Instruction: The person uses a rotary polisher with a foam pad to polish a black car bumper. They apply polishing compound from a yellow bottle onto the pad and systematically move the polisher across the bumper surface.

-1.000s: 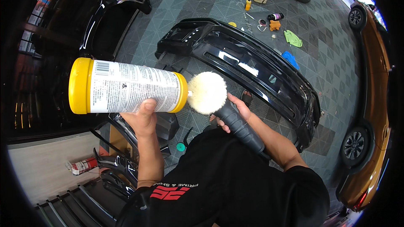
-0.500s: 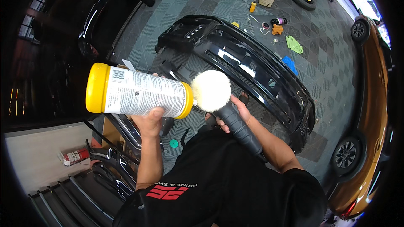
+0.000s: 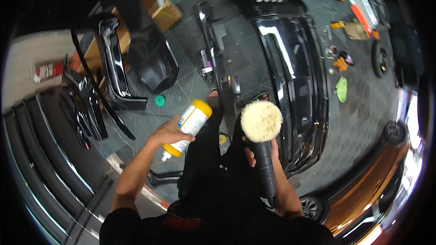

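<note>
I see the squeeze bottle, white with yellow ends, tilted in front of the person's left leg, its nozzle pointing down and to the left. The left hand has its fingers curled around the bottle's middle. Just to the right I have the polisher, its cream wool pad facing up toward my camera; the right hand wraps the dark handle just below the pad. The bottle and the pad are apart.

Beyond the polisher, a glossy black bumper lies on the tiled floor. A green disc sits left of the bottle, and farther up I make out an open cardboard box. Past the bumper lie a green cloth and an orange cloth, with a bronze car at lower right
</note>
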The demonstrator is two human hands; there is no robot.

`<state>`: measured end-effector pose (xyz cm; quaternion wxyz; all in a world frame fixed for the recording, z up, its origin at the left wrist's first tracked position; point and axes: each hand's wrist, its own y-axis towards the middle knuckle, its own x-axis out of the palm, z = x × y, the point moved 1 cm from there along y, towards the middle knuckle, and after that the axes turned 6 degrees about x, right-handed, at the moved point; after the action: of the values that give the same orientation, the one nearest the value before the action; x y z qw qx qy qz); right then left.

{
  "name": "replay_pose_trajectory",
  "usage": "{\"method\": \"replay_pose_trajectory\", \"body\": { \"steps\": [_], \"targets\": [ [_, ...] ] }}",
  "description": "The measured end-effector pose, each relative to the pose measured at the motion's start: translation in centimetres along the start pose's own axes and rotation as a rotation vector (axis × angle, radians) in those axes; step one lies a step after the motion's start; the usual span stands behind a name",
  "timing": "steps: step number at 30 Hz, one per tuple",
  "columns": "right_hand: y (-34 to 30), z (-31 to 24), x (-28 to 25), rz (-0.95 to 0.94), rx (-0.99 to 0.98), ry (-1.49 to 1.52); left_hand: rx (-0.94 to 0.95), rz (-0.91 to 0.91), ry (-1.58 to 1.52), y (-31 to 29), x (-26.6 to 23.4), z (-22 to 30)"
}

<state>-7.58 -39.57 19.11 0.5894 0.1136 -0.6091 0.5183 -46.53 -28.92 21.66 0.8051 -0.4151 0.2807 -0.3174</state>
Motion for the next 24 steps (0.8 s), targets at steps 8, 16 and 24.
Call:
{"method": "replay_pose_trajectory", "body": {
  "steps": [8,16,24],
  "targets": [
    [6.4,-1.1,-17.6,0.313,0.080,0.130,-0.474,0.331,-0.393,24.1,13.0,-32.2],
    [9.3,0.0,-26.1,0.373,0.088,0.306,-0.456,0.836,-0.565,42.9,12.0,-46.9],
    [10.4,0.9,-30.9,-0.082,0.174,0.639,-0.550,1.045,-0.229,49.5,9.3,-55.0]
  ]
}}
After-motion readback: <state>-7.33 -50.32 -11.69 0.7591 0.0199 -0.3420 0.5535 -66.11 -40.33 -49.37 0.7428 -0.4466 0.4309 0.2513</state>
